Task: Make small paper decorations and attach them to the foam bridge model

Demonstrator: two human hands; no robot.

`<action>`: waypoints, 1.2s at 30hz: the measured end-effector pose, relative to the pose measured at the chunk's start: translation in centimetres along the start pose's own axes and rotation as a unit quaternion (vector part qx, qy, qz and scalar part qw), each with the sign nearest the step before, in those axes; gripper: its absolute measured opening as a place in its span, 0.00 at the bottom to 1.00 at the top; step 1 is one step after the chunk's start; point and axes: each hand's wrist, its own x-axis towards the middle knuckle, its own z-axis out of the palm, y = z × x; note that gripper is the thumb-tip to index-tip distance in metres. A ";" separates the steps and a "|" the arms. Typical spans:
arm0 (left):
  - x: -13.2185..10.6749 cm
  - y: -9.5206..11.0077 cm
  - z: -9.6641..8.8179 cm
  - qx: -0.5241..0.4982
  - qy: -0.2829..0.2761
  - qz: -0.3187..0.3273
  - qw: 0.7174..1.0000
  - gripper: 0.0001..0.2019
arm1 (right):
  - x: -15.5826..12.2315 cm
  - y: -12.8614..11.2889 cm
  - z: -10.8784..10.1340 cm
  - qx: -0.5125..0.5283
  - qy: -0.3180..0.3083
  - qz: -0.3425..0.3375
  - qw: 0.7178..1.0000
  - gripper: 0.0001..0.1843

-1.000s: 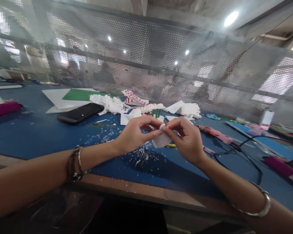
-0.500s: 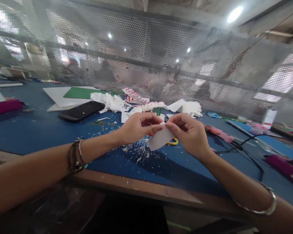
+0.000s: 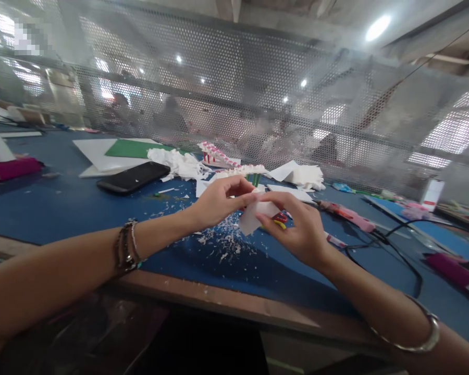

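Note:
Both of my hands meet above the blue table (image 3: 54,208), pinching a small white paper piece (image 3: 254,216). My left hand (image 3: 222,200) grips its upper left edge with thumb and fingers closed. The fingers of my right hand (image 3: 297,229) curl around its right side from below. Scissors with yellow and red handles (image 3: 279,220) lie on the table just behind the paper, partly hidden by my right hand. White paper shavings (image 3: 226,242) are scattered under my hands.
A black phone (image 3: 135,177) lies at the left, by white and green sheets (image 3: 117,151). Crumpled white paper (image 3: 180,164), pink-and-white paper pieces (image 3: 219,153) and a white stack (image 3: 300,174) sit behind. A black cable (image 3: 394,250) and pink tool (image 3: 349,214) lie right. A perforated screen (image 3: 234,94) stands behind.
My right hand has dropped a little and turned palm-up under the paper. The paper has been turned and folded closer between both hands. The view has shifted slightly.

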 end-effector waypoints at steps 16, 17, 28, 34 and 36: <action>0.0 -0.1 -0.1 -0.049 -0.053 -0.058 0.996 0.07 | 0.3 0.3 -0.6 0.008 -0.024 0.096 0.995 0.06; 0.0 -0.1 -0.1 -0.043 -0.054 -0.058 0.996 0.07 | 0.3 0.3 -0.7 -0.005 -0.025 0.089 0.996 0.06; 0.0 -0.1 0.1 -0.007 -0.057 -0.043 0.997 0.10 | 0.4 0.5 -0.2 0.121 -0.039 0.139 0.982 0.06; 0.0 -0.1 -0.1 0.021 -0.054 -0.042 0.997 0.09 | 0.7 0.2 -0.9 0.096 -0.077 0.138 0.983 0.08; 0.0 -0.2 -0.2 0.030 -0.054 -0.039 0.997 0.10 | 0.6 0.1 -1.1 0.072 -0.088 0.123 0.986 0.08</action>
